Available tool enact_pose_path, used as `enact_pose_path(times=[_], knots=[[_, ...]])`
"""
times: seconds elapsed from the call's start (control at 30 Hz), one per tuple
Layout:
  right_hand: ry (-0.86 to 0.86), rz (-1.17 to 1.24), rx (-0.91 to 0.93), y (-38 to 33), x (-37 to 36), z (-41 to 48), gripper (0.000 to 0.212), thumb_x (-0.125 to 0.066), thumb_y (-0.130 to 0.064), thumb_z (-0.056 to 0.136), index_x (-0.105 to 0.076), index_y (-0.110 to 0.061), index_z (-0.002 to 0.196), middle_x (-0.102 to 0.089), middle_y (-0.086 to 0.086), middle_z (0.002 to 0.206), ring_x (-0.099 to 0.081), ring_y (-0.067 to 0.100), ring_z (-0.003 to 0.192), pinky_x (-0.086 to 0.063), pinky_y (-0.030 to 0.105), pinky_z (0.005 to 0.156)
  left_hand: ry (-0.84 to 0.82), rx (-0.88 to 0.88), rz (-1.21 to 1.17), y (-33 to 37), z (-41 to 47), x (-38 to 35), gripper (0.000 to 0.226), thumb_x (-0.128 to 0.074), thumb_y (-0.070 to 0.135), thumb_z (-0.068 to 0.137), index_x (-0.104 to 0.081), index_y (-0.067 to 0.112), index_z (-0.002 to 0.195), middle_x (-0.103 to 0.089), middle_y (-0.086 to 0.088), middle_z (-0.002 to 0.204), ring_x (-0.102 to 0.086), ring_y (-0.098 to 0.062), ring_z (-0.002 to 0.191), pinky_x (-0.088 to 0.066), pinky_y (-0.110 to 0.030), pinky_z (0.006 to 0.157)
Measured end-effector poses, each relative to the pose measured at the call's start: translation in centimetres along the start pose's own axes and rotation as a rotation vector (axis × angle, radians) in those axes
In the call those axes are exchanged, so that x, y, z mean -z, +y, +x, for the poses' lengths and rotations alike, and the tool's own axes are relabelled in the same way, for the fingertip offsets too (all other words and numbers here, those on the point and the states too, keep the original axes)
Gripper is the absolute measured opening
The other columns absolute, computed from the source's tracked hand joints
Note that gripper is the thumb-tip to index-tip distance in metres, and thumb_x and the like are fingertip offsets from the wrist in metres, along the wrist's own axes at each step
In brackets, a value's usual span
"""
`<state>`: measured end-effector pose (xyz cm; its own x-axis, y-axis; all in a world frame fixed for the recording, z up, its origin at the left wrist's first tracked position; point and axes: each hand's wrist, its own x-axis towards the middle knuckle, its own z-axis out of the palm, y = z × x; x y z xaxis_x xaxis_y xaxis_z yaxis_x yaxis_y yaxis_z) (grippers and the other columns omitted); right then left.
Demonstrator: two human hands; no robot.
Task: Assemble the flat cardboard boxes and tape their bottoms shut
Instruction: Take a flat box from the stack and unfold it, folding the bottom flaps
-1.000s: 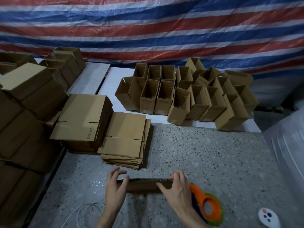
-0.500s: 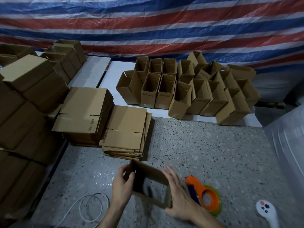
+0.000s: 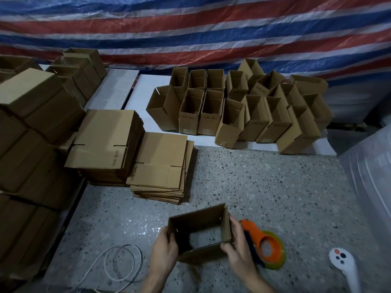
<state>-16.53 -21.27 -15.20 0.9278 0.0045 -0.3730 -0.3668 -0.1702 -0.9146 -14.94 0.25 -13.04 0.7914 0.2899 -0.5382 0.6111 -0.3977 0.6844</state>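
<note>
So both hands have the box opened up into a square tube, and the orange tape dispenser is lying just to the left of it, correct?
Not quite. The head view shows the orange tape dispenser lying to the right of the box, just behind the right hand. The rest holds: the left hand and right hand hold the box opened into a square tube.

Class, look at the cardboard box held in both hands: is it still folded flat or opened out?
Opened out. The box forms a square tube, and the speckled floor shows through it, so its bottom is unclosed.

striped tarp (image 3: pixel 190 28), white cable (image 3: pixel 118 263), white remote (image 3: pixel 343 265)
</note>
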Motion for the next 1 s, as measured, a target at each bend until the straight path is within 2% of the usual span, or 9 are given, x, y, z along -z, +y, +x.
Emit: enact_pose_path(times=[0.1,0.13,0.23,0.33,0.43,0.57,0.7,0.83,1.0], knots=[[0.076,0.053,-0.032,-0.4,0.7,0.2,0.024,-0.054,-0.05,0.097,-0.058,-0.052,0.121,-0.059,-0.027,0.131,-0.049,-0.007,0.126,-0.038,0.023,0.102,0.028,0.009,-0.067,-0.3,-0.6,-0.2,0.015,-0.046,0.015,0.104,-0.06,0.018,0.109,-0.069,0.001,0.101,-0.063,-0.018,0.095,-0.046,-0.033,0.079],[0.129,0.047,-0.039,-0.3,1.0,0.3,0.018,-0.052,-0.052,0.098,-0.063,-0.048,0.111,-0.063,-0.021,0.125,-0.054,-0.004,0.122,-0.04,0.021,0.098,0.025,0.017,-0.112,-0.3,-0.8,-0.2,0.015,-0.048,0.018,0.104,-0.062,0.019,0.105,-0.07,0.002,0.098,-0.065,-0.017,0.094,-0.05,-0.035,0.079],[0.188,0.087,-0.081,0.3,1.6,0.3,0.01,-0.059,-0.029,0.097,-0.069,-0.032,0.1,-0.068,-0.015,0.115,-0.061,0.002,0.113,-0.046,0.012,0.086,-0.009,0.078,-0.28,0.1,-1.4,0.1,0.02,-0.05,0.032,0.104,-0.068,0.027,0.097,-0.073,0.009,0.092,-0.067,-0.007,0.09,-0.054,-0.029,0.075],[0.194,0.174,-0.141,0.9,2.0,0.5,0.012,-0.065,-0.009,0.094,-0.072,-0.018,0.099,-0.071,-0.008,0.116,-0.065,-0.004,0.105,-0.048,0.01,0.082,-0.06,0.143,-0.349,0.1,-1.0,1.0,0.032,-0.047,0.04,0.104,-0.073,0.026,0.094,-0.077,0.009,0.085,-0.072,-0.01,0.087,-0.055,-0.028,0.076],[0.147,0.253,-0.246,0.3,2.4,1.1,0.011,-0.074,-0.01,0.087,-0.075,-0.015,0.096,-0.074,-0.002,0.11,-0.069,0.008,0.102,-0.051,0.022,0.085,-0.185,0.205,-0.418,-0.6,-0.2,1.9,0.033,-0.048,0.039,0.104,-0.075,0.022,0.104,-0.079,0.002,0.096,-0.075,-0.018,0.089,-0.059,-0.032,0.078],[0.044,0.06,-0.289,-1.0,2.3,2.7,0.023,-0.087,-0.007,0.072,-0.069,-0.01,0.086,-0.073,0.0,0.092,-0.071,0.016,0.082,-0.052,0.02,0.067,-0.322,0.216,-0.437,-1.9,0.6,3.1,0.031,-0.055,0.047,0.097,-0.077,0.031,0.111,-0.075,0.005,0.114,-0.072,-0.018,0.103,-0.054,-0.038,0.093],[0.044,-0.176,-0.24,-2.0,1.0,4.4,0.036,-0.09,-0.01,0.066,-0.054,-0.014,0.074,-0.057,0.001,0.077,-0.054,0.014,0.071,-0.045,0.025,0.063,-0.411,0.234,-0.473,-2.5,1.0,3.9,0.032,-0.067,0.05,0.086,-0.074,0.041,0.116,-0.071,0.011,0.122,-0.071,-0.015,0.107,-0.054,-0.032,0.091],[0.026,-0.331,-0.166,-1.6,1.2,4.7,0.037,-0.088,-0.023,0.067,-0.053,-0.018,0.075,-0.059,0.007,0.096,-0.054,0.018,0.087,-0.041,0.03,0.071,-0.306,0.249,-0.427,-3.1,1.4,3.7,0.047,-0.073,0.057,0.071,-0.07,0.039,0.114,-0.071,0.0,0.12,-0.068,-0.023,0.109,-0.05,-0.048,0.101],[-0.046,-0.364,-0.149,-0.6,2.0,3.9,0.032,-0.083,-0.024,0.079,-0.052,-0.029,0.086,-0.052,0.001,0.11,-0.053,0.014,0.101,-0.045,0.025,0.079,-0.343,0.273,-0.438,-3.5,1.6,2.6,0.07,-0.068,0.062,0.073,-0.058,0.028,0.134,-0.067,-0.002,0.127,-0.063,-0.026,0.118,-0.047,-0.05,0.105]])
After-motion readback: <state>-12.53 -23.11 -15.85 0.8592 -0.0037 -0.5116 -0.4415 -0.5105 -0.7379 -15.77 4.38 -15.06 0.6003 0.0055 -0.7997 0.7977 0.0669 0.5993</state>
